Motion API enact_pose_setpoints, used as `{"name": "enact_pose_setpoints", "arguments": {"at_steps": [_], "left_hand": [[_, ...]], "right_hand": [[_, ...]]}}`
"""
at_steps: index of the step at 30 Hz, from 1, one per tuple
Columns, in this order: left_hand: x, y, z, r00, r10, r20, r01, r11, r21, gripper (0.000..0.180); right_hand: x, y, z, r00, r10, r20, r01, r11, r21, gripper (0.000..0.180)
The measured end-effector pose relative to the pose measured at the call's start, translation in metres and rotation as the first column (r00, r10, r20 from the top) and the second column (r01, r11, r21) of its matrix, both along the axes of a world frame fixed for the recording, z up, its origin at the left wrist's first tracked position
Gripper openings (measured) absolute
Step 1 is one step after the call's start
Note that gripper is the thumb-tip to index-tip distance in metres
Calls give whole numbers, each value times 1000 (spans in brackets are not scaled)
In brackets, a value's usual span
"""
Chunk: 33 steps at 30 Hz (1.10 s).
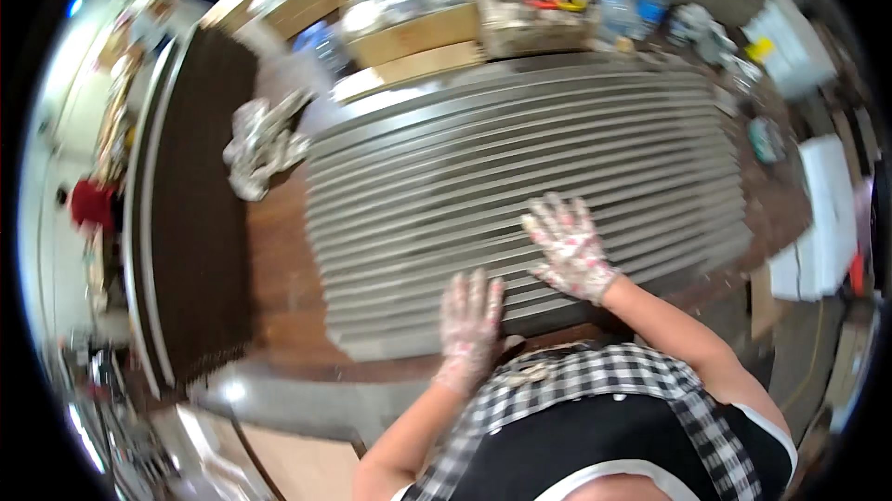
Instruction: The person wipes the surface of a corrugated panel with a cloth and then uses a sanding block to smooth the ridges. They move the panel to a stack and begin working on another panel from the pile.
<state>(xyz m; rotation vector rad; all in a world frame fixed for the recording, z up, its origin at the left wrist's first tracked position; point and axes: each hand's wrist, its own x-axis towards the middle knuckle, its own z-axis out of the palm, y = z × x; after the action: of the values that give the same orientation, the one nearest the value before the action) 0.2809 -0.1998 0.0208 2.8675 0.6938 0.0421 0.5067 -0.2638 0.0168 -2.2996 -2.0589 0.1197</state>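
Note:
Long grey strips (557,152) lie side by side in a wide row over a brown wooden tabletop. My left hand (471,324), in a thin patterned glove, rests flat with its fingers stretched out at the near edge of the row. Farther in and to the right, my right hand (570,248) wears a matching glove. Its fingers are spread over several strips, and nothing is held in it. What the strips are made of cannot be made out.
A dark upright panel (200,213) stands on the left, with a crumpled whitish cloth (263,143) beside it. Cardboard boxes (413,34) of small items line the back. Plastic bottles (621,4) stand at the back right; white sheets (825,217) hang at the right.

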Motion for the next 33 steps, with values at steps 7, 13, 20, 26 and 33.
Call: {"name": "enact_pose_setpoints", "arguments": {"at_steps": [7, 13, 20, 26, 33], "left_hand": [[1, -7, 12, 999, 39, -5, -39, 999, -12, 107], [4, -10, -8, 1000, -15, 26, 13, 996, 84, 118], [-4, -5, -14, 993, -47, 108, 17, 964, 265, 113], [-6, -2, -23, 990, -137, 32, 123, 954, 275, 97], [-18, 9, -23, 998, -61, 27, 51, 955, 293, 70]], "right_hand": [[29, 36, 40, 982, -186, 38, 189, 977, -96, 70], [45, 28, -60, 948, -162, 274, -1, 860, 510, 66], [57, -78, -1, 905, -396, -154, 425, 845, 325, 47], [203, -245, -17, 287, -925, -248, 784, 78, 616, 39], [219, -253, -83, 193, -629, -753, 922, -147, 358, 31]]}}
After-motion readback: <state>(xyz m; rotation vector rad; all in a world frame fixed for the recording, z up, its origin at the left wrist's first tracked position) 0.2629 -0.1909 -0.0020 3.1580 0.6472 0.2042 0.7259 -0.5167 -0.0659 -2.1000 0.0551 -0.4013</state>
